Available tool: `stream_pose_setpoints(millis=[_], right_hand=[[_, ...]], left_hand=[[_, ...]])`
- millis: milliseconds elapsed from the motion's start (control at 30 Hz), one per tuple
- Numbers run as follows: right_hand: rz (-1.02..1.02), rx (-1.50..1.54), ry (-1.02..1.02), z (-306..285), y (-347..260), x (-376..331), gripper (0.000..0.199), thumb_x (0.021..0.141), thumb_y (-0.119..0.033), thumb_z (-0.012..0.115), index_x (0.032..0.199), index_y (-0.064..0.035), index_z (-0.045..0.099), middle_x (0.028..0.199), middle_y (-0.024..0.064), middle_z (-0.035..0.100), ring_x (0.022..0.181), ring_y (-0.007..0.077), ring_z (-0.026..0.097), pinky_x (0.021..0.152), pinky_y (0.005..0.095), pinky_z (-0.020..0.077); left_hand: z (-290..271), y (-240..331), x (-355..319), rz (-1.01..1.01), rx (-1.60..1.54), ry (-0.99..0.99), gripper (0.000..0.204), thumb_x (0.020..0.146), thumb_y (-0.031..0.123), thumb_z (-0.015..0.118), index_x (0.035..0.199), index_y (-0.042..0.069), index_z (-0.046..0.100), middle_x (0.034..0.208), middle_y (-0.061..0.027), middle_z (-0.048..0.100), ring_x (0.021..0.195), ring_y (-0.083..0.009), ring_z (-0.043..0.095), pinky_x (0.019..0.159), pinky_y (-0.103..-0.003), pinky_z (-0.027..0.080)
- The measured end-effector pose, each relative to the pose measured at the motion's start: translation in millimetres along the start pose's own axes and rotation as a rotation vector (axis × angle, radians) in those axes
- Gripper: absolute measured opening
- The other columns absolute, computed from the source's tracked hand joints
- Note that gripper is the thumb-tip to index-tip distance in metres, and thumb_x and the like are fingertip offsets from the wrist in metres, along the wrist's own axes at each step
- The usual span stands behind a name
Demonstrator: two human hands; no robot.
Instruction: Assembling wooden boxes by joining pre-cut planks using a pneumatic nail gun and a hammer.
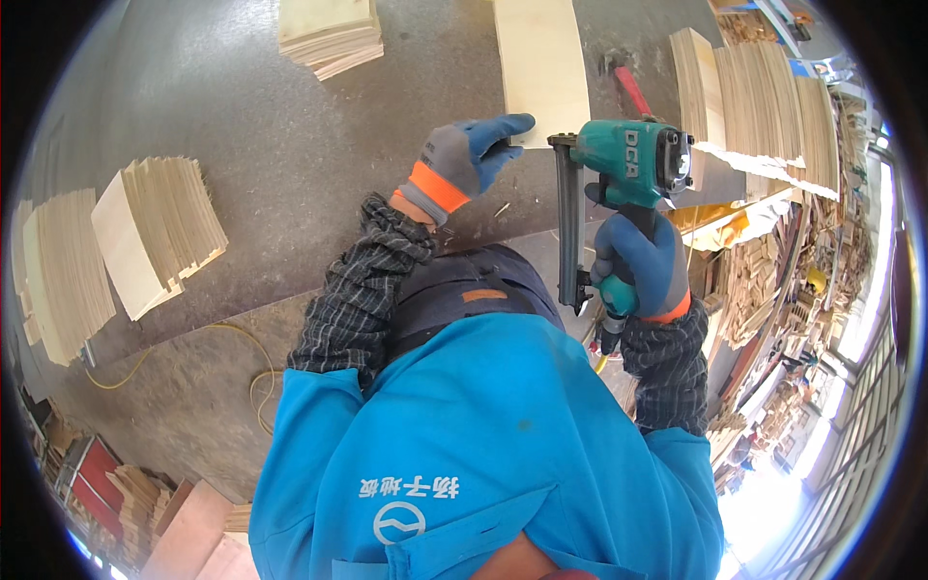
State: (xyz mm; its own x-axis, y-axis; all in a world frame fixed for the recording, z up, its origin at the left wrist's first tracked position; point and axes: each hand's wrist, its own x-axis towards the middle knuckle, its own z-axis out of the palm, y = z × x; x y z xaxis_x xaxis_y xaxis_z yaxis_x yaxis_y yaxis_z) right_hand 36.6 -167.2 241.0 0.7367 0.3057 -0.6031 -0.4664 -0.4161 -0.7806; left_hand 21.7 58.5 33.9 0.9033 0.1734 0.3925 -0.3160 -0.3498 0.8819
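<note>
My right hand (pixel 643 256), in a blue and grey glove with an orange cuff, grips the black handle of a green pneumatic nail gun (pixel 619 159). The tool's long dark magazine (pixel 570 227) stretches down on its left side. A pale, flat wooden board (pixel 543 72) lies on the dark work surface, its near end beside the tool's nose. My left hand (pixel 474 159), gloved alike, is at the board's near left corner with its fingers stretched to the right and nothing visible in them. Whether the fingertips touch the board I cannot tell.
Stacks of thin wooden boards stand at the left (pixel 159 232), far left (pixel 68 275), far edge (pixel 331 34) and right (pixel 759 101). A red-handled hammer (pixel 630 89) lies beyond the nail gun. A yellow hose (pixel 256 338) curls at the lower left. Wood scraps (pixel 759 280) are piled at the right.
</note>
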Motion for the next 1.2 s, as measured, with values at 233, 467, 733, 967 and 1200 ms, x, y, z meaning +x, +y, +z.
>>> stream_pose_setpoints(millis=[233, 467, 733, 967, 1200], right_hand=[[0.02, -0.008, -0.037, -7, 3, 5, 0.046, 0.097, -0.026, 0.066, 0.132, 0.0043, 0.066, 0.079, 0.0042, 0.062, 0.064, 0.0121, 0.061, 0.059, 0.0282, 0.0505], [0.033, -0.032, 0.008, -4, 0, 5, 0.047, 0.095, -0.021, 0.064, 0.136, 0.0014, 0.066, 0.079, 0.0027, 0.061, 0.065, 0.0112, 0.06, 0.06, 0.0275, 0.0501], [-0.005, -0.042, -0.039, -13, 0, 5, 0.042, 0.097, -0.025, 0.065, 0.128, 0.0031, 0.068, 0.081, 0.005, 0.064, 0.064, 0.0122, 0.061, 0.059, 0.0286, 0.0514], [0.052, -0.056, 0.083, -24, 7, 7, 0.053, 0.096, -0.02, 0.059, 0.141, 0.0082, 0.059, 0.076, 0.0032, 0.059, 0.062, 0.0127, 0.06, 0.06, 0.0275, 0.0519], [0.009, -0.013, 0.043, -27, 7, 8, 0.044, 0.097, -0.024, 0.064, 0.132, 0.0034, 0.067, 0.079, 0.0046, 0.062, 0.064, 0.0122, 0.06, 0.059, 0.0278, 0.05]], left_hand=[[0, 6, 2, -0.025, -0.008, 0.03, 0.036, 0.092, 0.014, 0.084, 0.127, 0.009, 0.076, 0.113, -0.0133, 0.081, 0.09, -0.0242, 0.08, 0.081, -0.034, 0.064], [1, 7, 3, 0.009, -0.023, 0.039, 0.036, 0.092, 0.013, 0.084, 0.127, 0.008, 0.076, 0.112, -0.0146, 0.081, 0.091, -0.0243, 0.08, 0.081, -0.034, 0.064], [1, 8, 2, -0.043, 0.018, 0.064, 0.034, 0.091, 0.013, 0.084, 0.124, 0.008, 0.078, 0.11, -0.0132, 0.081, 0.089, -0.0233, 0.08, 0.08, -0.033, 0.064], [0, 11, 2, -0.015, 0.014, 0.074, 0.034, 0.091, 0.013, 0.085, 0.123, 0.009, 0.079, 0.104, -0.0141, 0.081, 0.086, -0.023, 0.08, 0.077, -0.033, 0.064], [-1, 11, 3, 0.037, 0.053, 0.086, 0.035, 0.089, 0.013, 0.086, 0.122, 0.009, 0.078, 0.098, -0.0147, 0.081, 0.082, -0.0237, 0.08, 0.074, -0.034, 0.063]])
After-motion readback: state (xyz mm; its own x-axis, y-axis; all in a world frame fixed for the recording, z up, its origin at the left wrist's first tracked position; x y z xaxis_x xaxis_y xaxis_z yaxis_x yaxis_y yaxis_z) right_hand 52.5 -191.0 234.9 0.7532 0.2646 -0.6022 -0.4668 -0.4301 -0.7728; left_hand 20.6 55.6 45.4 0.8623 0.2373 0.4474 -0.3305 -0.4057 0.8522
